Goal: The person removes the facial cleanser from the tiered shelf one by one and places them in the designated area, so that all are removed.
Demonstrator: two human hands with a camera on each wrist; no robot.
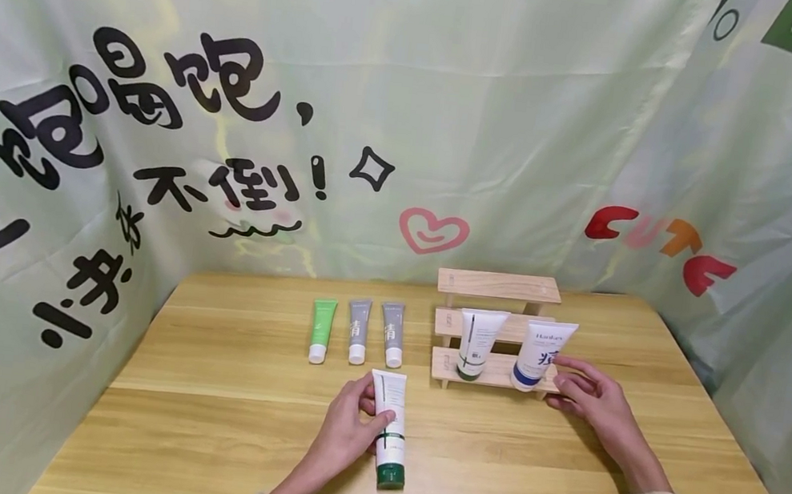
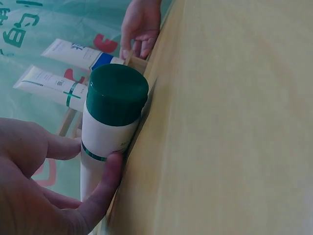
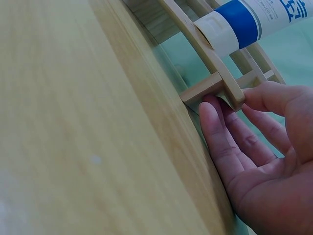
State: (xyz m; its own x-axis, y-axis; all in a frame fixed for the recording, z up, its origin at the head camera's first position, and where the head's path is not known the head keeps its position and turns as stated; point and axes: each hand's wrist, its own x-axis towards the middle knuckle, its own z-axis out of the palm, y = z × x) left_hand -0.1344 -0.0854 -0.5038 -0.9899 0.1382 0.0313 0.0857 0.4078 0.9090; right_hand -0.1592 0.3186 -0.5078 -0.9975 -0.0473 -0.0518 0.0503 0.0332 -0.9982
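Printed cloth (image 1: 521, 155) hangs behind a wood-grain desk (image 1: 219, 414). On the near part of the desk, the left hand (image 1: 347, 425) has its thumb and fingers closed on the sides of a white tube (image 1: 391, 391), its green cap towards the person; whether the tube touches the wood cannot be told. To the right, the right hand (image 1: 602, 405) has its fingers bent about the right end of the rack's lowest step, with only the board's edge between them. On that step of the wooden rack (image 1: 499, 285) two tubes stand on their caps: a second white tube (image 1: 482, 341) with a green cap, and, near the right fingers, a blue-banded tube (image 1: 545, 345). Left of the rack, beyond the held tube, a green tube (image 1: 323, 324) and two grey tubes (image 1: 358, 325) lie in a row, white caps nearest the person. Farther back, the cloth bears black characters, a pink heart (image 1: 433, 232) and coloured letters.
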